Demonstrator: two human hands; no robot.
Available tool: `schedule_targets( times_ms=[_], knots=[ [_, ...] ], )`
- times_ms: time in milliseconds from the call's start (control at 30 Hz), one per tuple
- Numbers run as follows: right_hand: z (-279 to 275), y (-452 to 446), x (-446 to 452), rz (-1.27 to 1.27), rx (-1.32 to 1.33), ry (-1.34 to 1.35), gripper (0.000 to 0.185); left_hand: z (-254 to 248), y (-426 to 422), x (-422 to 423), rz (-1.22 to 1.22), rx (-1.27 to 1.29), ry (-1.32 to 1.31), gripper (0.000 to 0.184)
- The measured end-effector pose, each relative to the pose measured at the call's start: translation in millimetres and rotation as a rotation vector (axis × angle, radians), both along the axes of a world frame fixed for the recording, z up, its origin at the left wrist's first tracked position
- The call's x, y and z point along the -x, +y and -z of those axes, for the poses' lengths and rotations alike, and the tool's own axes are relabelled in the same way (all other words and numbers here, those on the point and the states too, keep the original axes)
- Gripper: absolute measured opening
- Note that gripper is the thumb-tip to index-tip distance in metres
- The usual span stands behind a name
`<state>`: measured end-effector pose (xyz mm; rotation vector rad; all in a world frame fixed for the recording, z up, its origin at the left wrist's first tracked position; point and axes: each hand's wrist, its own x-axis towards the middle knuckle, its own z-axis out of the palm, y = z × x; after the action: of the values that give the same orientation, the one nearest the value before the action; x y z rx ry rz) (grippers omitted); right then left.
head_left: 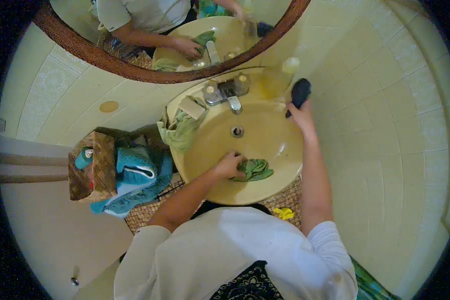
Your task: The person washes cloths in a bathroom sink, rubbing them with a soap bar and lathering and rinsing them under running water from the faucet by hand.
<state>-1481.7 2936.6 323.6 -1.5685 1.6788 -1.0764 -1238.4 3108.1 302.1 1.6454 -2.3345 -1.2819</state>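
My left hand (228,165) is closed on the end of a crumpled green cloth (255,170) in the front part of the yellow sink (205,135). At the sink's right rim, my right hand (300,116) grips a dark brush-like object (301,93), its wide end pointing up and away. Behind the basin stands the metal faucet (234,103), with the drain (237,131) below it. A light green cloth (180,131) hangs over the left rim, and a pale bar (191,107) rests on it.
A clear bottle with yellow liquid (278,82) stands behind the sink. A round-framed mirror (135,73) hangs above. Left are a woven basket (104,165) and blue towels (135,167). A yellow item (283,213) lies below the sink. A tiled wall (380,130) borders the right.
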Motion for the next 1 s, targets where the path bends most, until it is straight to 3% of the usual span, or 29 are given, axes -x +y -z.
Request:
schedule_targets(
  times_ms=[33, 133, 233, 333, 433, 600, 633, 667, 767, 833, 933, 1000],
  knots=[
    [1, -2, -3, -0.028, -0.015, 0.159, 0.051, 4, -2, -1, 0.08, -0.035, -0.035, 0.042],
    [-41, 15, -30, -0.079, -0.143, 0.641, 0.073, 23, -10, -1, -0.23, -0.091, 0.223, 0.029],
    [-24, 15, -28, -0.01, -0.064, 0.664, 0.076, 5, -20, -6, -0.458, -0.14, 0.435, 0.028],
    [-14, 28, -28, -0.001, 0.057, 0.555, 0.076, -3, -31, -12, -0.671, -0.16, 0.745, 0.027],
    [-43, 60, -47, 0.142, 0.192, 0.472, 0.075, -5, -37, -19, -0.797, -0.287, 0.844, 0.031],
    [-10, 109, -95, -0.388, 0.198, 0.176, 0.066, -19, -47, -13, -0.875, -0.489, 1.202, 0.04],
    [-1, 112, -109, -0.427, 0.113, -0.035, 0.06, -22, -49, -11, -0.865, -0.535, 1.29, 0.043],
    [-5, 110, -121, -0.46, 0.029, -0.245, 0.053, -19, -52, -12, -0.855, -0.445, 1.18, 0.045],
    [16, 72, -120, -0.247, -0.242, -0.048, 0.044, 10, -62, -14, -0.742, -0.227, 0.869, 0.054],
    [16, 55, -123, -0.212, -0.209, -0.063, 0.041, 31, -63, -22, -0.567, -0.155, 0.677, 0.059],
    [12, 37, -129, -0.219, -0.249, -0.092, 0.037, -4, -61, -30, -0.575, -0.395, 0.389, 0.054],
    [13, 32, -127, -0.305, -0.275, -0.076, 0.034, 49, -64, -32, -0.832, -0.394, 0.609, 0.049]
  ],
)
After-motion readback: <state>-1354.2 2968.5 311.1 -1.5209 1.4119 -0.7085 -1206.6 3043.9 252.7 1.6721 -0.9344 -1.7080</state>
